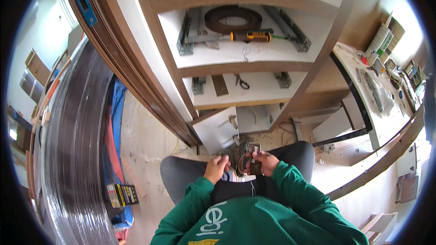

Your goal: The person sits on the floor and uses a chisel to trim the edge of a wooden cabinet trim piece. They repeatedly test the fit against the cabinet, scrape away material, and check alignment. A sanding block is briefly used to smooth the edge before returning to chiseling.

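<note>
My right hand [265, 163] is closed on a small dark flat thing with a red and white marking [256, 149], held upright in front of my lap. A curled brown strip [243, 163] hangs beside those fingers. My left hand [217, 169] is closed, fingertips pinched together, a little to the left and apart from the right one. Whatever it pinches, if anything, is too small to tell. Past my hands, a white panel with hinges [217, 131] leans at the foot of an open cabinet [245, 68].
On the cabinet shelves are a brown coiled roll [213, 18], an orange-and-black screwdriver [252, 36] and scissors [242, 81]. Film-wrapped dark panels [77, 145] stand at left, near a yellow-and-black box [122, 195]. A cluttered worktop [363, 86] is at right.
</note>
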A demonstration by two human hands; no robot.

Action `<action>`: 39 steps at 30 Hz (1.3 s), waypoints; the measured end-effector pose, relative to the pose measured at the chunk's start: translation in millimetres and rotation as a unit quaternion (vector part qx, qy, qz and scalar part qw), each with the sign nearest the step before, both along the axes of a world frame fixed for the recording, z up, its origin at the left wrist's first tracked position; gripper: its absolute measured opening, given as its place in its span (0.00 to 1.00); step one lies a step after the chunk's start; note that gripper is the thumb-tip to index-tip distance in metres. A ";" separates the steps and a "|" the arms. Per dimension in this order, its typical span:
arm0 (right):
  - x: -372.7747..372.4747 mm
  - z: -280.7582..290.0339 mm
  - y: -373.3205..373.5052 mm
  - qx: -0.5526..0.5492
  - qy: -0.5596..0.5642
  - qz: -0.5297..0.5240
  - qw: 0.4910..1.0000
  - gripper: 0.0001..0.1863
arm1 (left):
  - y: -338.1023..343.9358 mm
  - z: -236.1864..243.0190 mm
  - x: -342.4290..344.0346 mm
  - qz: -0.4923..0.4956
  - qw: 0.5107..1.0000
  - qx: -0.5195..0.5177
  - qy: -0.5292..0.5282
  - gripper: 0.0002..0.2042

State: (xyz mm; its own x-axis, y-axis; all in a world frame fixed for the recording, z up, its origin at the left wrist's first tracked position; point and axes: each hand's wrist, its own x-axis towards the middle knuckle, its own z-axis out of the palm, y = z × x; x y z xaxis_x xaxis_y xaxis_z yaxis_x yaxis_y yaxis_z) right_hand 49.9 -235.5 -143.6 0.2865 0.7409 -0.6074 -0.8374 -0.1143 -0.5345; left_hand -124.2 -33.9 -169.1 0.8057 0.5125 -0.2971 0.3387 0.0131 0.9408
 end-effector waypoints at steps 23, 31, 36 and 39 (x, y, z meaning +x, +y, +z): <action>9.6 -20.7 -11.8 0.088 -0.111 0.130 0.981 0.13 | -50.3 40.7 60.1 -0.083 0.967 -0.221 -0.097 0.15; 9.3 -19.2 -10.0 0.066 -0.101 0.172 0.978 0.15 | -54.5 34.6 63.6 0.029 0.980 -0.158 -0.119 0.10; 6.5 -24.5 -6.4 0.054 -0.105 0.200 0.973 0.15 | -46.3 26.0 57.6 0.070 0.974 -0.174 -0.129 0.08; 6.0 -23.4 -7.4 0.049 -0.141 0.197 0.969 0.16 | -39.0 18.5 53.2 0.087 0.972 -0.178 -0.129 0.08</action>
State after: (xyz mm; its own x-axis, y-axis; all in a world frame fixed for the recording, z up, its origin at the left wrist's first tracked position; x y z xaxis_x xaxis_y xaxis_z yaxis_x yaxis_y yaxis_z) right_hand 55.9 -243.0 -167.0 0.1133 0.8765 -0.4679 -0.5579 -0.3335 -0.7599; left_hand -71.0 -72.9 -150.6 0.7872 0.5494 -0.2801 0.0552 0.3896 0.9193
